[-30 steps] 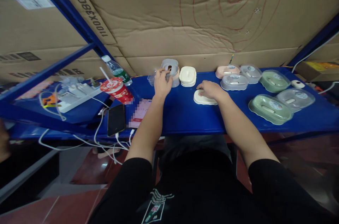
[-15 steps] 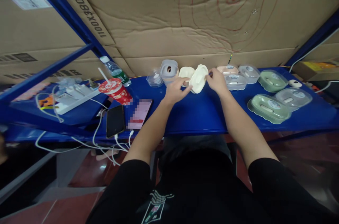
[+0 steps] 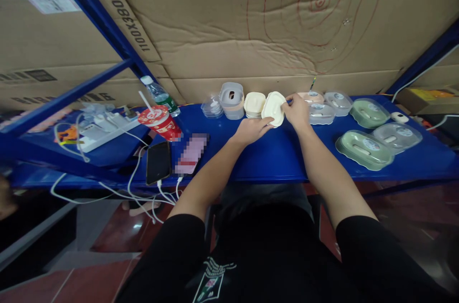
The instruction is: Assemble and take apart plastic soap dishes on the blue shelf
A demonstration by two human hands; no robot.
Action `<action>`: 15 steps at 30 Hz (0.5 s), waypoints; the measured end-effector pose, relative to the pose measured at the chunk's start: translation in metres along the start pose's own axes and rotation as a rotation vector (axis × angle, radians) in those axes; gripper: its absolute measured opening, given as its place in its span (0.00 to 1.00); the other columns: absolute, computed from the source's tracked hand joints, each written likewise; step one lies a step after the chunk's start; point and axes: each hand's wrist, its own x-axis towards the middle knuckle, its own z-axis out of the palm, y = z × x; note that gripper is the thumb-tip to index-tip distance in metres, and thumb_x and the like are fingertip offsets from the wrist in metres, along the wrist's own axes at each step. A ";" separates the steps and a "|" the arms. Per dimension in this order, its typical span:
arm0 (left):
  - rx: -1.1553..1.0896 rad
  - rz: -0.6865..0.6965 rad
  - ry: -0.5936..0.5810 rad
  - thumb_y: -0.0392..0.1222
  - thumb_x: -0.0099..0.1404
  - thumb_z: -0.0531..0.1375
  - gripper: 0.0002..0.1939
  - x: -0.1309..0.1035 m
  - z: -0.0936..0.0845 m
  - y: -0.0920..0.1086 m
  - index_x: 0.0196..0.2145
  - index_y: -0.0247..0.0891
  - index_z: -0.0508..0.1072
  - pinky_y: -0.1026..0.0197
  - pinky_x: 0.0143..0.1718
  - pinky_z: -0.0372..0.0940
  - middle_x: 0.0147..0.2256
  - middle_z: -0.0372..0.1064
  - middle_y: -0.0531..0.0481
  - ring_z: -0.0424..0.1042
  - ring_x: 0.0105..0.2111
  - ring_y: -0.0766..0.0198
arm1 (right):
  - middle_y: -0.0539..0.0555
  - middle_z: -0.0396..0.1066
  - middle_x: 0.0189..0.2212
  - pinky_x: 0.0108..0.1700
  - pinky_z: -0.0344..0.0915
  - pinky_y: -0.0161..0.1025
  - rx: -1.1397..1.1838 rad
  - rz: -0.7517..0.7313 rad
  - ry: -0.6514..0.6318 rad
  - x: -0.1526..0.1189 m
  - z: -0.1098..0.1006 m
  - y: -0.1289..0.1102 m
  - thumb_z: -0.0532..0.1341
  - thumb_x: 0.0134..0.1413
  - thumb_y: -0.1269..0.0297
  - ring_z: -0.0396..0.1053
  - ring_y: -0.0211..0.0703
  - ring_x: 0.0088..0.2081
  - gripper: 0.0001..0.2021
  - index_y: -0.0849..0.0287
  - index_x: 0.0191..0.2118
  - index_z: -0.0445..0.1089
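A cream, rounded plastic piece, like a shallow tray or lid [image 3: 273, 107], is held tilted above the blue table by both hands. My left hand [image 3: 252, 131] pinches its lower left edge between thumb and fingers. On the opposite side, my right hand [image 3: 297, 110] grips the upper right edge. Just left of it stands a stack of similar cream pieces [image 3: 254, 104]. Beyond that is a stack of grey boxes [image 3: 231, 98] with a slot in the top one, then a stack of clear lids [image 3: 212, 106].
Closed boxes with clear lids, among them a green box [image 3: 365, 149] and a grey box [image 3: 397, 135], sit on the right. To the left are a red cup [image 3: 160, 124], a water bottle [image 3: 162, 97], two phones [image 3: 158, 163] and white cables. Cardboard [image 3: 222, 21] backs the table [image 3: 265, 159].
My left hand has come away from beside the cream stack and shifted down and right along the held piece. That piece has turned slightly and sits a little further right.
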 end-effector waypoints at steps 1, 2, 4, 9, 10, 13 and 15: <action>0.009 -0.032 0.021 0.54 0.79 0.60 0.20 0.001 0.000 -0.001 0.59 0.43 0.81 0.55 0.41 0.71 0.43 0.84 0.38 0.83 0.40 0.53 | 0.63 0.83 0.44 0.54 0.71 0.54 0.021 -0.011 0.014 0.000 -0.001 0.000 0.59 0.61 0.64 0.79 0.61 0.48 0.18 0.60 0.53 0.78; 0.010 -0.065 0.042 0.54 0.79 0.59 0.20 0.003 0.000 -0.003 0.59 0.43 0.81 0.54 0.41 0.71 0.43 0.84 0.38 0.83 0.40 0.52 | 0.63 0.83 0.45 0.55 0.71 0.54 0.040 -0.022 0.034 0.001 -0.003 0.000 0.59 0.62 0.62 0.79 0.60 0.49 0.19 0.60 0.55 0.77; -0.009 -0.135 0.084 0.54 0.80 0.58 0.21 0.008 0.001 -0.012 0.60 0.42 0.80 0.53 0.42 0.71 0.41 0.84 0.39 0.83 0.39 0.51 | 0.64 0.83 0.46 0.57 0.70 0.56 0.066 -0.040 0.076 0.002 -0.009 0.002 0.58 0.65 0.58 0.79 0.62 0.50 0.22 0.61 0.58 0.76; -0.068 -0.332 0.168 0.49 0.79 0.58 0.19 0.020 0.011 -0.043 0.61 0.40 0.76 0.52 0.47 0.72 0.33 0.81 0.44 0.82 0.40 0.50 | 0.70 0.79 0.56 0.65 0.62 0.68 -0.097 -0.022 0.124 0.004 -0.020 0.015 0.61 0.65 0.52 0.71 0.72 0.61 0.23 0.62 0.57 0.77; -0.061 -0.366 0.181 0.48 0.78 0.59 0.20 0.022 0.014 -0.049 0.62 0.39 0.76 0.51 0.48 0.72 0.34 0.82 0.43 0.82 0.41 0.49 | 0.71 0.78 0.58 0.66 0.59 0.72 -0.148 -0.002 0.111 0.005 -0.020 0.018 0.63 0.64 0.51 0.70 0.74 0.63 0.23 0.62 0.56 0.77; -0.046 -0.406 0.212 0.48 0.75 0.61 0.25 0.023 0.021 -0.058 0.66 0.38 0.73 0.48 0.49 0.72 0.38 0.83 0.39 0.82 0.43 0.46 | 0.72 0.76 0.60 0.66 0.57 0.79 -0.219 0.032 0.003 0.003 -0.012 0.023 0.68 0.59 0.47 0.68 0.77 0.63 0.25 0.60 0.55 0.78; -0.043 -0.413 0.197 0.49 0.74 0.61 0.27 0.023 0.022 -0.059 0.66 0.38 0.73 0.46 0.50 0.72 0.40 0.83 0.38 0.82 0.44 0.43 | 0.71 0.76 0.60 0.65 0.58 0.79 -0.217 0.000 -0.086 -0.001 -0.005 0.018 0.68 0.59 0.46 0.69 0.76 0.63 0.26 0.59 0.57 0.77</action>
